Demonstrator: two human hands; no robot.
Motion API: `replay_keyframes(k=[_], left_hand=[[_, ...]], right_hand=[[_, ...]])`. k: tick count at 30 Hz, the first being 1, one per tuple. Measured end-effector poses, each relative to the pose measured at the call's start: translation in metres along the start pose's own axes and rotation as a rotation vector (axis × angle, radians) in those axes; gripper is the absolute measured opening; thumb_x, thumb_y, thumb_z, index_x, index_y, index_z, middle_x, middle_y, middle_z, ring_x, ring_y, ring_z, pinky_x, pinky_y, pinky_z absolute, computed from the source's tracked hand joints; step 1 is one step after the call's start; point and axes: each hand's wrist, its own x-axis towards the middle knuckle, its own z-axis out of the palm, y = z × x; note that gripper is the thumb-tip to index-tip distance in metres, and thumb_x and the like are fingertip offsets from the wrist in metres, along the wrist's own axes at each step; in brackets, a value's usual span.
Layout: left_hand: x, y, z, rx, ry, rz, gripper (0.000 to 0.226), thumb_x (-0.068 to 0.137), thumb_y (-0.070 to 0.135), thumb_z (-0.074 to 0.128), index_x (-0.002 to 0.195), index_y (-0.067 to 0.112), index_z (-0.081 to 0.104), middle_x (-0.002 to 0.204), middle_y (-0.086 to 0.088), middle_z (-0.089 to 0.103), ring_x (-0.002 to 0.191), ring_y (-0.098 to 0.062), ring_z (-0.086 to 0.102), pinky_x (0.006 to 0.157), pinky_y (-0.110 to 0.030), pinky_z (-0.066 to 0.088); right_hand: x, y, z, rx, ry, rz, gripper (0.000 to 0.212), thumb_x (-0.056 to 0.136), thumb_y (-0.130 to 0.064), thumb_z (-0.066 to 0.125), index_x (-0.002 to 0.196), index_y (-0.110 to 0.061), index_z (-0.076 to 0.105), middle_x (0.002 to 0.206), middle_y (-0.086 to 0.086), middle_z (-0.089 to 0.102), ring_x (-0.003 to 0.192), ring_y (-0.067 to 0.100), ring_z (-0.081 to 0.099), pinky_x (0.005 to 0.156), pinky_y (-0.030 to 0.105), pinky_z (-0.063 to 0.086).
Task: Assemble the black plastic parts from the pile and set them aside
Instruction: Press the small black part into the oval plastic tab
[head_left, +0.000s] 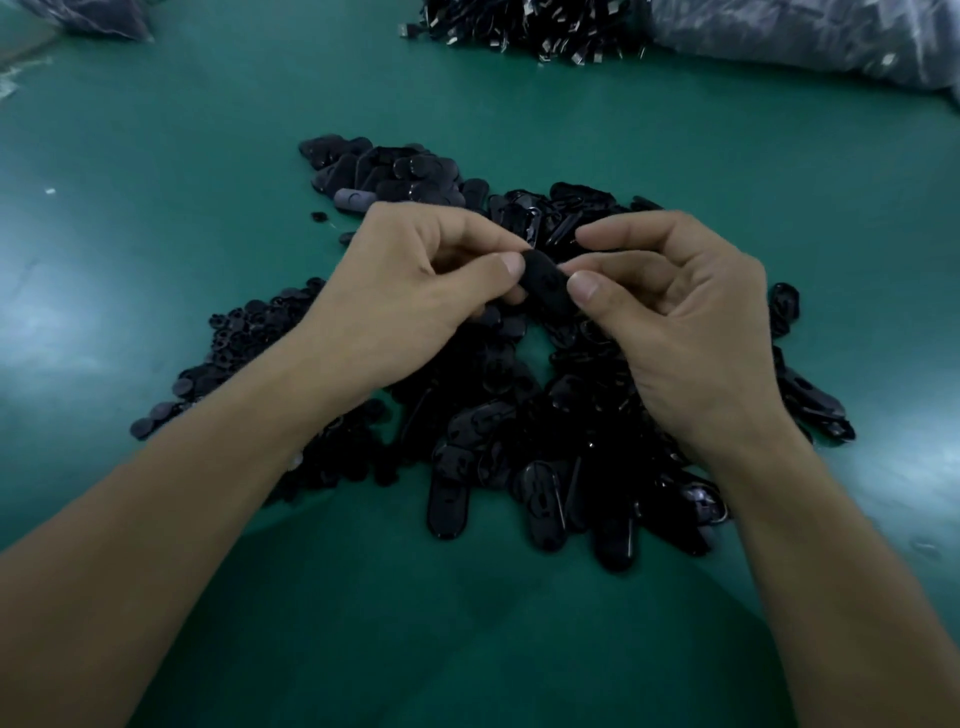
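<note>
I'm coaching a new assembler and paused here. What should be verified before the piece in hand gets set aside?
1. Grip: left hand and right hand both pinch the black oval part: ok.
2. Pieces fully pressed together: cannot tell, the thumbs cover its ends.
3. Set-aside spot: far group of oval parts lies beyond the hands, nothing in the way: ok.
4. Whether that far group holds finished pieces: cannot tell.
5. Supply: pile of oval parts below the hands, small round parts to the left: ok.
</note>
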Motion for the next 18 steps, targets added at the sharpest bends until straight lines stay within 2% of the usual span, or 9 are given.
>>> replay_keyframes(k=[2,8,12,15,18], left_hand=[[0.001,0.001,-0.001,-0.056,-0.007,-0.036,0.017,0.095,0.011,0.066,0.086,0.023,0.074,0.069,0.009,0.073,0.056,0.005,0.057,0.054,-0.007,0.043],[0.003,-0.002,-0.003,-0.178,-0.031,-0.11,0.012,0.092,0.011,0.068,0.084,0.02,0.071,0.072,0.0,0.075,0.056,-0.003,0.056,0.053,-0.014,0.045],[0.004,-0.005,-0.002,-0.168,-0.075,-0.103,0.014,0.091,0.012,0.07,0.097,0.024,0.072,0.068,0.004,0.073,0.069,-0.013,0.061,0.056,-0.015,0.046],[0.003,-0.006,-0.001,-0.131,-0.073,-0.061,0.013,0.091,0.016,0.071,0.095,0.027,0.077,0.071,0.004,0.073,0.065,-0.003,0.059,0.057,-0.014,0.046],[0.006,-0.008,-0.002,-0.108,0.075,-0.048,0.011,0.09,0.013,0.071,0.089,0.023,0.074,0.07,0.007,0.074,0.057,0.004,0.058,0.056,-0.01,0.045]], right_hand=[[0.0,-0.001,0.001,0.048,0.009,-0.008,0.027,0.088,0.0,0.071,0.098,-0.025,0.067,0.087,-0.005,0.077,0.085,0.008,0.073,0.076,0.018,0.054],[0.001,-0.002,0.002,0.144,0.065,0.001,0.024,0.086,0.0,0.073,0.094,-0.022,0.068,0.088,-0.002,0.078,0.082,0.007,0.071,0.072,0.017,0.053],[0.0,-0.001,0.004,0.142,0.085,-0.007,0.024,0.085,0.001,0.074,0.091,-0.022,0.068,0.086,-0.002,0.077,0.079,0.008,0.071,0.072,0.017,0.053],[-0.001,0.0,0.007,0.064,0.103,-0.029,0.021,0.087,-0.004,0.074,0.093,-0.023,0.069,0.088,-0.002,0.076,0.082,0.009,0.072,0.074,0.02,0.054],[-0.004,0.001,0.01,-0.18,0.093,-0.044,0.014,0.091,-0.014,0.072,0.099,-0.025,0.069,0.09,-0.011,0.072,0.086,0.004,0.069,0.077,0.016,0.053]])
